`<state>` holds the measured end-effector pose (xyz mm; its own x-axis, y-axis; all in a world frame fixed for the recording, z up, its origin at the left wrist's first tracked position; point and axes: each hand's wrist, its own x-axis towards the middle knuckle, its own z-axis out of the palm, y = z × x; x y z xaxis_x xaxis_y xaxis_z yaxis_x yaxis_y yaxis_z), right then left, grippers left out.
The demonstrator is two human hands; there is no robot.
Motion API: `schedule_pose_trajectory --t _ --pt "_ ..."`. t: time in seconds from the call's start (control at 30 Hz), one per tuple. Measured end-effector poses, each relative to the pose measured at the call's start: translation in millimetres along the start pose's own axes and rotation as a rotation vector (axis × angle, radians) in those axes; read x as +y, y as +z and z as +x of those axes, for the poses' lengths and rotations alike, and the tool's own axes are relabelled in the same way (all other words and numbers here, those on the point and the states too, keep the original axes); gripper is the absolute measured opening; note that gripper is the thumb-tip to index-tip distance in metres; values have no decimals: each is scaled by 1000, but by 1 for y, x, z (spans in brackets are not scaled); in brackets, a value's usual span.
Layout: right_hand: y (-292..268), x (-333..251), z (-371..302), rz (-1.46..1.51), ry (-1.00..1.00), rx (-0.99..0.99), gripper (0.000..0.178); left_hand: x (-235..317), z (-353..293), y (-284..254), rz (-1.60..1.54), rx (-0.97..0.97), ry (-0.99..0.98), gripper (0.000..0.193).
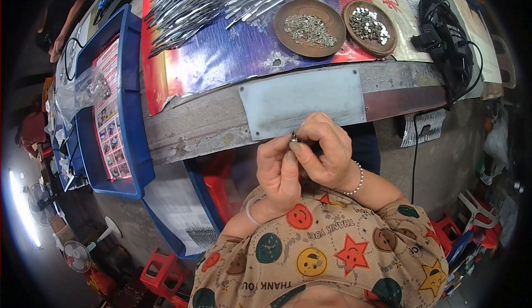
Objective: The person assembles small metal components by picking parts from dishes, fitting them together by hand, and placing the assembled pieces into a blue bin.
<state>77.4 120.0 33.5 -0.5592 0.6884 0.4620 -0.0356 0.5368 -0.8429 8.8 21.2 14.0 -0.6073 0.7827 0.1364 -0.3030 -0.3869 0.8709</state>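
My left hand (279,169) and my right hand (327,148) meet in front of my chest, just below the table edge. Fingertips of both are pinched together around a tiny shiny metal part (293,138), too small to identify closely. Behind them a pale metal plate (302,100) is screwed to the table's front edge. Farther back stands a brown round dish (284,43) of small metal pins (310,30). Beside it, a smaller brown dish (392,46) contains little round metal discs (370,25). Long thin silvery metal pieces (194,9) lie heaped at the far left.
A blue plastic tray (128,86) with a clear bag (83,92) stands at the left; a lower blue tray (185,208) is beneath. Black cabled equipment (443,42) sits at the right, its cord hanging down. Red stools (163,272) and fans (76,255) stand on the floor.
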Motion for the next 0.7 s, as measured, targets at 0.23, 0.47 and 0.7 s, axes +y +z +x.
schedule_pose_trajectory --t 0.23,0.47,0.7 --pt "9 -11 -1 -109 118 -17 12 -5 2 -3 71 13 3 27" --pt "-2 -4 3 146 121 -46 10 -2 -1 -5 -30 23 29 26" --pt "10 8 3 44 -133 50 11 -3 -1 -9 91 20 66 25"
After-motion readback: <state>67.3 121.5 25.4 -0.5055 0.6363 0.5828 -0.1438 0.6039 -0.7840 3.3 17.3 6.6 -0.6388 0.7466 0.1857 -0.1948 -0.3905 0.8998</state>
